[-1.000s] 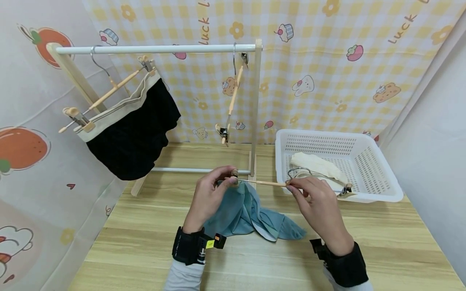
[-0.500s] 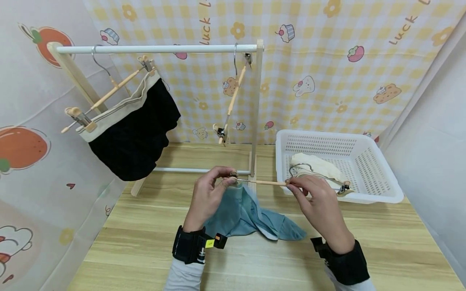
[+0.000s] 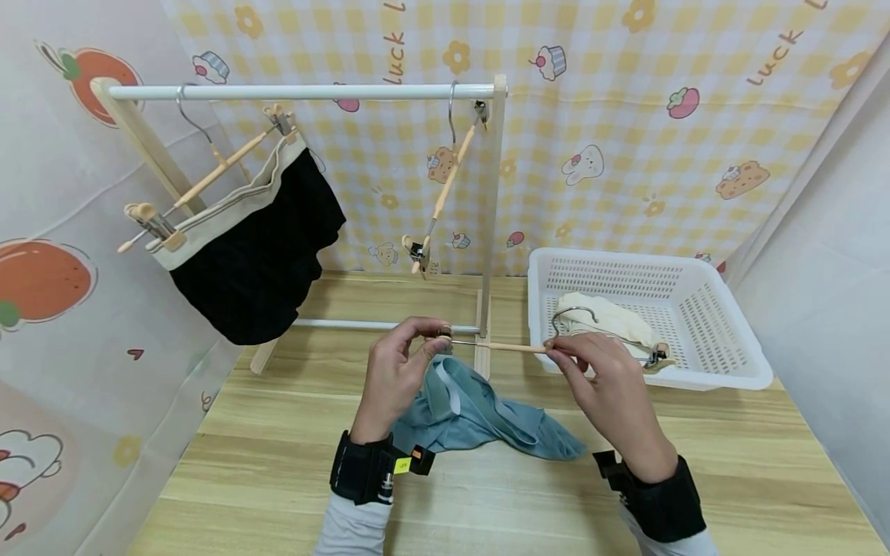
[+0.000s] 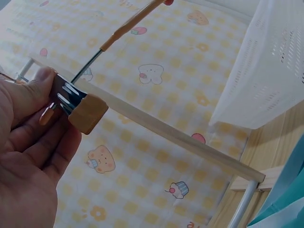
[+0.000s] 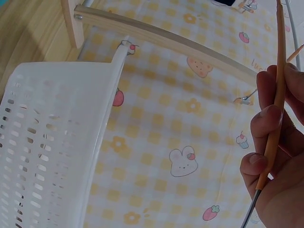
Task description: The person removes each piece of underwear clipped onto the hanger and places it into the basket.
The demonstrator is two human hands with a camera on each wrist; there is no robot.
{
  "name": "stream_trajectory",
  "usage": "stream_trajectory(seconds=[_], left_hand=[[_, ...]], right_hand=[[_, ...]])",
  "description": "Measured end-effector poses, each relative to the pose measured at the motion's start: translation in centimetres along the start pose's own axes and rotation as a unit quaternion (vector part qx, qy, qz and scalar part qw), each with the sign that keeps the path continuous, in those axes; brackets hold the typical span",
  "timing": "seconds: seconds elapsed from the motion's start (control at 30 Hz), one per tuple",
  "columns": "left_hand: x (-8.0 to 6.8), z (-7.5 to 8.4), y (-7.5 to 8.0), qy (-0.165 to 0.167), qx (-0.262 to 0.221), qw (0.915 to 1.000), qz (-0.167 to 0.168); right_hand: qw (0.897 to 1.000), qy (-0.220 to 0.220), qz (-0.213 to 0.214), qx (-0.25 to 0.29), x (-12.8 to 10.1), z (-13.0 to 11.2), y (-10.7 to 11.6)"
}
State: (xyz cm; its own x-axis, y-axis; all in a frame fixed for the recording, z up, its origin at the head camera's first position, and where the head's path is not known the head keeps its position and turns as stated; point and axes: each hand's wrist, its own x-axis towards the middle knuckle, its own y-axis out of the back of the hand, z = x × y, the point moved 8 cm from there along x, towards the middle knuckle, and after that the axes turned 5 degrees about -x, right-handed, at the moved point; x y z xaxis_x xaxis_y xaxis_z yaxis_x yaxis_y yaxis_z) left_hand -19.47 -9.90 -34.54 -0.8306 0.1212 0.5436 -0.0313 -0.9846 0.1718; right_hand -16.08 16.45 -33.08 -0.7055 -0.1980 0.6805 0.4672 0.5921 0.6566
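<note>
In the head view, a clip hanger [image 3: 514, 347] is held level above the bench [image 3: 278, 463], its wooden bar pinched by the right hand [image 3: 612, 386] and its left clip squeezed between thumb and fingers of the left hand [image 3: 396, 378]; compared with the pictures of a moment ago, the teal garment [image 3: 480, 421] is seen to have dropped away from that clip, so that its waistband now lies looped open on the bench below the hanger, and it is judged that the cloth has yet to be caught in the clip. A white basket [image 3: 647, 309] with a pale cloth is seen to the right, and a rack [image 3: 306, 93] with a black garment behind. In the left wrist view, the clip [image 4: 78, 107] is shown pressed by the thumb and fingers, with no cloth visible in it. In the right wrist view, the bar [image 5: 275, 109] is shown gripped by curled fingers [image 5: 266, 123]
</note>
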Motion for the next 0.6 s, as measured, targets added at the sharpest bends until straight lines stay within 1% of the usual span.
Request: stream_trajectory(seconds=[0.23,0.33,0.47,0.6], left_hand=[[-0.07,-0.19,-0.44,-0.015,-0.029,0.9994,-0.012],[-0.08,-0.06,-0.64,-0.016,-0.029,0.9993,-0.015],[-0.07,0.06,-0.79,-0.007,-0.019,0.9997,-0.015],[-0.11,0.16,-0.92,0.011,-0.01,0.9997,-0.021]], right_hand=[[1.0,-0.005,0.002,0.0,-0.02,0.21,0.07],[1.0,-0.008,0.001,0.0,0.04,0.27,0.1],[1.0,-0.01,-0.001,-0.001,0.03,0.31,0.12],[1.0,-0.009,0.0,-0.002,0.0,0.33,0.23]])
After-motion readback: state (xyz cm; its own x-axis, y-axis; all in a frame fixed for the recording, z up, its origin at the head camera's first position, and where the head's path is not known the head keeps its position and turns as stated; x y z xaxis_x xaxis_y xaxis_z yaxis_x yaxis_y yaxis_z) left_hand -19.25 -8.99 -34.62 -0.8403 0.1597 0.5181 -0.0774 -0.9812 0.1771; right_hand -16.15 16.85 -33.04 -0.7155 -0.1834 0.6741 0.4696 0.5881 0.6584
